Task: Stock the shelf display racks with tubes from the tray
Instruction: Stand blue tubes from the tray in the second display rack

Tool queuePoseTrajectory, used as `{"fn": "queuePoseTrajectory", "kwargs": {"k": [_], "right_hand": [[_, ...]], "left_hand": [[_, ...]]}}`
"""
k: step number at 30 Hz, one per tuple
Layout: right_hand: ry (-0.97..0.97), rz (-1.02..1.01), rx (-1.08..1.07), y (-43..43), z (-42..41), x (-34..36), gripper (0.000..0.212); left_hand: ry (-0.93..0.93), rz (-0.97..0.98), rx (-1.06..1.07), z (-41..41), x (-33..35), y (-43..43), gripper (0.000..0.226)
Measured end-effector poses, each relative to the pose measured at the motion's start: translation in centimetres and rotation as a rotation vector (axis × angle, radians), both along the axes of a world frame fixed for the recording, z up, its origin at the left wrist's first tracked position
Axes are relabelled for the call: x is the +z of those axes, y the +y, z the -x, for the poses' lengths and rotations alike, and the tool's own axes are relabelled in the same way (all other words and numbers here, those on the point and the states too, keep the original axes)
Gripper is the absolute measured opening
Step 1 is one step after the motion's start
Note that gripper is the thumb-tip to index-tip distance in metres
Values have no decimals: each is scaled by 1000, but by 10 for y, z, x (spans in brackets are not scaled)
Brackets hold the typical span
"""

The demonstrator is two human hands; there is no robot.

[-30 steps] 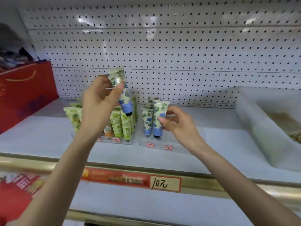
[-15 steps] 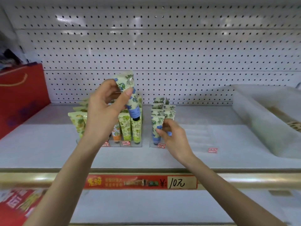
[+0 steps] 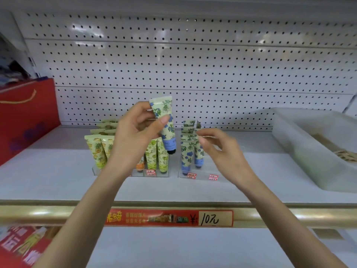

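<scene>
While left hand [image 3: 133,136] pinches tube [image 3: 164,120] aloft — right hand [image 3: 222,149] slack, empty, over rack [image 3: 202,177].

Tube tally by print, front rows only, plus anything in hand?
Yellow pineapple tubes: 2
Orange tube: 1, partly hidden
Green tubes: 2
Racked blue floral tubes: 2
Held blue floral tube, in left hand: 1
Total: 8; back rows uncounted.

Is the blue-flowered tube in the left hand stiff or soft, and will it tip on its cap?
Probably soft: the blue-flowered tube has a flat crimped end. Likely tippy alone: its dark cap is narrow, and the racked tubes stand slightly tilted.
</scene>
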State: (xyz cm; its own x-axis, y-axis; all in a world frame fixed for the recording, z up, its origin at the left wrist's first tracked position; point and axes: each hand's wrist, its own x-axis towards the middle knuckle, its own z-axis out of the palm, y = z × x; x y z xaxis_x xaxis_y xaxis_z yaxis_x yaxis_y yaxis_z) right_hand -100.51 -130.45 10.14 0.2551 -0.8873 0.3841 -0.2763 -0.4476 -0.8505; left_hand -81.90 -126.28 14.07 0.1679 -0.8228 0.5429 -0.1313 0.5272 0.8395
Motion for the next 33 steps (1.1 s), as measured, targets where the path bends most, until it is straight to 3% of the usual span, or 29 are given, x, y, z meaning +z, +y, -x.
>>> {"fn": "queuePoseTrajectory", "kwargs": {"k": [4, 12, 15, 19, 22, 33], "right_hand": [[-118, -76, 258, 20, -9, 24, 23], [-128, 6, 134, 12, -4, 15, 15], [-113, -13, 88, 4, 3, 3, 18], [-146, -89, 7, -8, 11, -17, 16], [-147, -111, -46, -15, 12, -33, 16], [-66, -114, -108, -26, 7, -66, 16]], "left_hand": [[-59, 9, -37, 20, -3, -3, 16], [-158, -17, -72, 32, -9, -2, 15], [-461, -8, 121, 25, -16, 0, 35], [-1130, 65, 448, 7, -38, 2, 58], [-1371, 6, 483, -2, -56, 5, 65], [-1436, -77, 502, -11, -70, 10, 69]]}}
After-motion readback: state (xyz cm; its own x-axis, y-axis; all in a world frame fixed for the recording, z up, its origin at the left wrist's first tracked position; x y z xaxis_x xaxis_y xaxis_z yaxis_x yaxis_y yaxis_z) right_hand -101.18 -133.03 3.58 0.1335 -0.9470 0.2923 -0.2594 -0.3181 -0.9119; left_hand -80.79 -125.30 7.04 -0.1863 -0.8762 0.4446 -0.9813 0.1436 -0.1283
